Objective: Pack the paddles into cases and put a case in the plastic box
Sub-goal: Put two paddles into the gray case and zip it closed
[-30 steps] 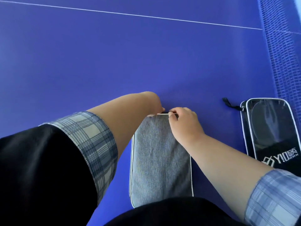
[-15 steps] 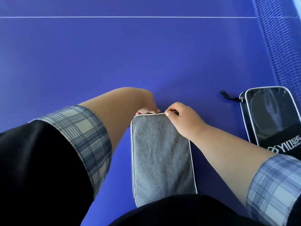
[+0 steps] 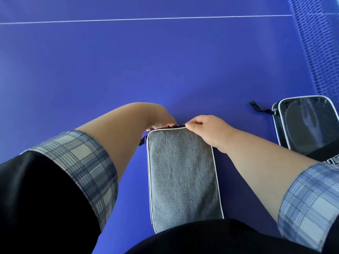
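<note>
The grey case (image 3: 181, 173) lay flat on the table (image 3: 128, 70), its long axis running from the person's body straight out to the two hands, so that the whole case lay on the body side of the grip. The right hand (image 3: 207, 131) pinched the far short edge near its right corner, with thumb and forefinger closed on that edge and the other fingers curled. The left hand (image 3: 161, 118) met the same edge just left of the right hand. Its fingertips were largely hidden behind the wrist, so it could not be told whether they pinched a zip pull or only pressed on the edge. A dark strip (image 3: 178, 126), judged to be the zip line, showed between the hands. A black tab (image 3: 142, 141) stuck out from the case corner left of the grip. The step in hand was judged to be working the zip. Any pull would run across the short edge and then down a long side toward the body, and the right hand was placed to anchor the case against it. Whether the grey case held a paddle was not visible. The black case (image 3: 311, 153), with a paddle (image 3: 302, 127) showing through its clear face, lay well to the right of the grip, near the net (image 3: 319, 43). No plastic box was in view
</note>
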{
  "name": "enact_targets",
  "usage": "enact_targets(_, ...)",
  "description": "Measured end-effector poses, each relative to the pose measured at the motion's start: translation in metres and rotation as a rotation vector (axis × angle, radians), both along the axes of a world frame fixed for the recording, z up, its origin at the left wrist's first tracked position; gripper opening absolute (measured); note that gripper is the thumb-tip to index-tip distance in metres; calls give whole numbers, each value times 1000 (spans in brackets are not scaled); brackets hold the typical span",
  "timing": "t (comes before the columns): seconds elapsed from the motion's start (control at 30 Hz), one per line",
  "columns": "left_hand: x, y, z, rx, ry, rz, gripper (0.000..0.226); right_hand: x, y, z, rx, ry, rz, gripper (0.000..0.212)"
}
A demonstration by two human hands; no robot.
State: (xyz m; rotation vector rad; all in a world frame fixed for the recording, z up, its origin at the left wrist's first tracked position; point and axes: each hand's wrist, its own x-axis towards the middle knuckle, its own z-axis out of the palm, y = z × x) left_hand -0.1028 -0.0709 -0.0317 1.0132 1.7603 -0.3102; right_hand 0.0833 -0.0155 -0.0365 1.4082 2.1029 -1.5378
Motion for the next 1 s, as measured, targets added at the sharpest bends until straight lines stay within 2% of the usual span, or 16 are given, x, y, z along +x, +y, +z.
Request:
enact_targets(0.13, -3, 0, 5, -11, -41, -9, 27, -2, 2, 0, -13, -31, 8, 16)
enact_targets(0.2, 1, 2, 6, 16, 7, -72, 35, -6, 4, 2, -60, -51, -33, 19)
enact_targets(0.3, 12, 6, 2, 127, 126, -306, 25, -11, 7, 2, -72, -95, -43, 17)
enact_targets(0.47, 22, 18, -2, 170, 129, -440, 29, -10, 8, -2, -60, -132, -49, 28)
enact_targets(0.57, 19, 21, 3, 244, 153, -531, 31, -11, 8, -1, -84, -123, -36, 21)
enact_targets(0.6, 19, 22, 6, 255, 151, -532, 32, -12, 8, 0, -105, -108, -29, 17)
enact_targets(0.67, 26, 19, 10, 320, 156, -383, 44, -16, 9, 1, -141, -84, -8, 15)
enact_targets(0.7, 29, 18, 5, 350, 154, -410, 48, -18, 9, 1, -140, -88, 2, 16)
enact_targets(0.83, 30, 16, 7, 312, 268, -337, 43, -18, 12, -2, -106, -100, 12, 20)
enact_targets(1.0, 12, 4, 6, 223, 309, -414, 40, -10, 10, -5, -53, -100, 5, 25)
